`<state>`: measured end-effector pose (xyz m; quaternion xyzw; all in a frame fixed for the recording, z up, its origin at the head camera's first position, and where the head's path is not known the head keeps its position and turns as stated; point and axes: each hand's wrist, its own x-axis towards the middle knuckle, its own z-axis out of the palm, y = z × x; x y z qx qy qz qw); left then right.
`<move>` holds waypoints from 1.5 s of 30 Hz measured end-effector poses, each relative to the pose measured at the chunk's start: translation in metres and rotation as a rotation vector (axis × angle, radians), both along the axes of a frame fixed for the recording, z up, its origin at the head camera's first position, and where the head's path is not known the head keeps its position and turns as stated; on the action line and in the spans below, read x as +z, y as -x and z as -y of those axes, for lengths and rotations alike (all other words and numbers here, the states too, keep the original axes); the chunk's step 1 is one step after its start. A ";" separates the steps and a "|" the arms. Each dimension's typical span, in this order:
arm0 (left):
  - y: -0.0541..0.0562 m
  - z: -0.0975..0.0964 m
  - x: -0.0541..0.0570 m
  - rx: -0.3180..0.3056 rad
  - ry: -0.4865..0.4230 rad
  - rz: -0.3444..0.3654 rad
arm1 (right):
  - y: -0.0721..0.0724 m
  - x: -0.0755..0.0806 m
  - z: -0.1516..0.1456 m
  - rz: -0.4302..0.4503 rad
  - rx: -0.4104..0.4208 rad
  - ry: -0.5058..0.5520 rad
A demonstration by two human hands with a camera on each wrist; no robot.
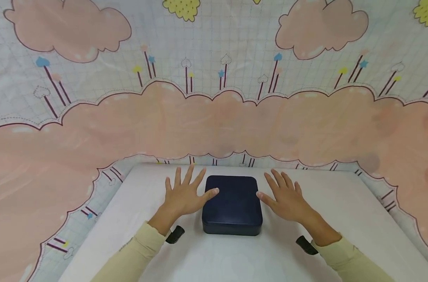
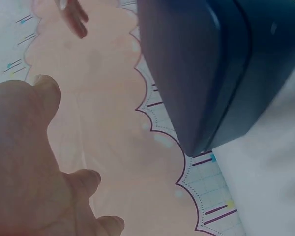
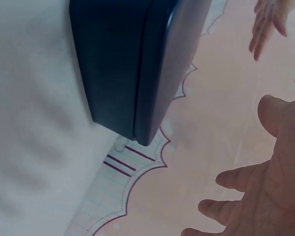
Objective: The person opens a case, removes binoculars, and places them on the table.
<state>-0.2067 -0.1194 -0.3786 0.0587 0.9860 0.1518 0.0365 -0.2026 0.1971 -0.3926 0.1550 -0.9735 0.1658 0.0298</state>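
Note:
A dark navy box [image 1: 232,205] with rounded corners and a closed lid sits on the white table in the head view. My left hand [image 1: 184,199] is spread to its left, the thumb overlapping the box's left edge in that view. On the other side, my right hand [image 1: 286,199] is spread too, its thumb near the box's right edge. Both wrist views show a gap between each hand and the box, whose side has a seam below the lid. Neither hand holds anything.
The white table [image 1: 221,260] stands against a cloth [image 1: 214,125] printed with clouds and small stakes, which also shows beyond the table's sides. Black straps or devices [image 1: 175,235] are worn at both wrists, beside light sleeves.

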 end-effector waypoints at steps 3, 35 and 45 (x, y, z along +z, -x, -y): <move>0.005 -0.001 -0.003 -0.002 0.003 -0.011 | 0.002 -0.002 0.000 -0.001 -0.005 0.008; 0.013 0.002 -0.035 0.020 -0.052 0.029 | 0.007 -0.026 0.005 0.218 0.008 0.185; 0.004 0.003 -0.043 0.006 -0.316 0.141 | 0.003 -0.043 0.009 0.444 -0.081 0.457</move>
